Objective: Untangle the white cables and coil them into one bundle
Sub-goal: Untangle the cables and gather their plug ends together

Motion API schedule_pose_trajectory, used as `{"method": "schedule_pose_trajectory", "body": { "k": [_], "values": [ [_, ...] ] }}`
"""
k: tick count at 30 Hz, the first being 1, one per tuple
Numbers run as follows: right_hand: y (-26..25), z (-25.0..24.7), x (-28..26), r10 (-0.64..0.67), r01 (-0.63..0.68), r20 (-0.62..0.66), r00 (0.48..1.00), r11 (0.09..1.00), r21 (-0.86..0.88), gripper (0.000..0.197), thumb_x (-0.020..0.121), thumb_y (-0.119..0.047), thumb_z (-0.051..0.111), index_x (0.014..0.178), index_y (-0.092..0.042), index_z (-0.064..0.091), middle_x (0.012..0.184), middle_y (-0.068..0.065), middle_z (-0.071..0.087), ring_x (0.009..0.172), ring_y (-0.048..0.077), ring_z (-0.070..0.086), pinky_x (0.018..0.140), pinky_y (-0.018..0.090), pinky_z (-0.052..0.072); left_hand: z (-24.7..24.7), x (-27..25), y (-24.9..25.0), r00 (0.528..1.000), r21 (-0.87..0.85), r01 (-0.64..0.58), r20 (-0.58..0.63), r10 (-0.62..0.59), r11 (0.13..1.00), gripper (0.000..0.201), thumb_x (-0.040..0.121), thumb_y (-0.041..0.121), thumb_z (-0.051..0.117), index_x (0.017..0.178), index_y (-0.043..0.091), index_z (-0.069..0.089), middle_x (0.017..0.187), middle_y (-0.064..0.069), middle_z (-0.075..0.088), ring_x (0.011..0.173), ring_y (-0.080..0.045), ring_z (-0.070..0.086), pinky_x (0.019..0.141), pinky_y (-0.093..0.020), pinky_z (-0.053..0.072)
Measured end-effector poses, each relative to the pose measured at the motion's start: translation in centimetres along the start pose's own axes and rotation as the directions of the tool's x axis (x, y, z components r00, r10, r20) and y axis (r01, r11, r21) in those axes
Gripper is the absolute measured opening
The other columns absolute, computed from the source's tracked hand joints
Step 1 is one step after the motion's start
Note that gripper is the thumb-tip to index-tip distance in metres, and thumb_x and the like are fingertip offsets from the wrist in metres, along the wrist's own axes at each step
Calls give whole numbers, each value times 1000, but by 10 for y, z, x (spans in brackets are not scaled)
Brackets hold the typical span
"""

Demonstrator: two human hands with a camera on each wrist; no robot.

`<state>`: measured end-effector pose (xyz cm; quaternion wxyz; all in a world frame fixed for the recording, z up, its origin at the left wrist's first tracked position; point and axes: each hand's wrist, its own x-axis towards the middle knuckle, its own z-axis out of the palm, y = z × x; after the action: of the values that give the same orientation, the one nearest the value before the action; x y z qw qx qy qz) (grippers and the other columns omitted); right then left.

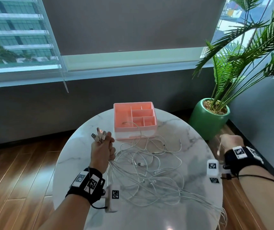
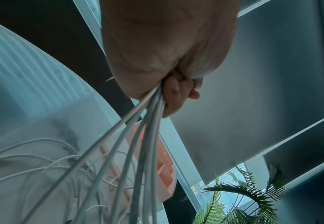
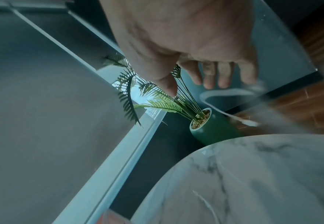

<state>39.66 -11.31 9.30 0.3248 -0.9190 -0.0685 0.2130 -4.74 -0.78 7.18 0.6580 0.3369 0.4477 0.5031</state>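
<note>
Several white cables [image 1: 149, 165] lie in a loose tangle on the round marble table [image 1: 76, 156]. My left hand [image 1: 106, 143] grips a bunch of their ends upright above the table's left part, and the USB plugs [image 1: 99, 135] stick out above the fist. From below, the left wrist view has that fist [image 2: 176, 91] with the strands [image 2: 138, 144] fanning down to the table. My right hand [image 1: 229, 141] hovers past the table's right edge. Its fingers [image 3: 210, 75] are relaxed and spread. A blurred cable end [image 3: 233, 97] swings just beside them; I cannot tell whether it touches.
A pink divided organizer [image 1: 134, 120] stands at the table's far side with one cable trailing into it. A green pot with a palm [image 1: 207, 120] sits on the wooden floor beyond the right edge. Some cable strands [image 1: 222, 216] hang off the near right edge.
</note>
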Motion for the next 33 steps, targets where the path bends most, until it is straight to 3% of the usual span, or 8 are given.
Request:
{"method": "schedule_pose_trajectory", "body": {
  "k": [4,7,10,12,15,17,26,33],
  "values": [
    [-10,30,-52,-352,358,114,929,932,-45,53,78,-43,65,114,-4,66,117,19,67,97,35,63,85,41,51,18,1,7,998,-48,0,60,2,999,40,103,34,52,68,18,42,55,3,27,40,-9,20,43,-17,18],
    [-33,65,-128,-603,525,510,613,794,307,68,77,-40,77,132,-7,57,115,16,69,95,24,68,77,33,54,34,-2,12,992,-76,14,128,-4,997,44,105,36,48,65,21,35,55,4,23,42,-9,17,44,-19,15],
    [-38,111,-194,-594,654,768,238,683,326,77,74,-45,83,138,-19,49,118,2,66,107,15,65,91,28,52,49,-6,16,984,-121,13,177,9,993,46,106,37,46,64,22,32,56,4,20,45,-9,14,44,-20,13],
    [-35,140,-233,-572,721,806,152,622,305,58,77,-40,81,125,-26,52,116,-2,64,105,14,64,90,29,53,56,-8,20,982,-157,7,187,23,988,45,105,38,47,65,22,33,56,4,21,45,-9,15,42,-21,14],
    [-23,167,-252,-578,677,795,185,661,324,20,92,-28,67,82,-15,54,74,1,56,55,6,60,56,22,53,53,-9,30,986,-187,-1,164,32,982,46,105,39,47,64,22,34,56,4,23,46,-9,20,40,-22,20],
    [-10,170,-239,-563,748,793,233,625,223,38,97,-31,57,65,-20,42,59,-2,41,41,5,40,47,23,39,41,-5,37,992,-206,-5,120,30,978,49,104,39,48,61,21,36,56,3,28,45,-11,27,41,-23,26],
    [74,119,-115,-385,850,812,438,473,-234,51,97,-52,50,59,-19,43,61,-2,48,66,20,49,55,29,32,3,6,21,996,-169,76,54,-68,983,46,105,35,49,64,23,31,57,5,22,43,-8,18,37,-18,16],
    [43,47,-63,-646,737,372,666,493,-462,38,96,-45,49,71,-18,61,67,1,64,69,30,62,55,28,36,28,-3,3,981,-130,151,142,-132,980,44,104,33,49,66,24,29,57,5,19,43,-8,16,37,-16,16]
  ]
}}
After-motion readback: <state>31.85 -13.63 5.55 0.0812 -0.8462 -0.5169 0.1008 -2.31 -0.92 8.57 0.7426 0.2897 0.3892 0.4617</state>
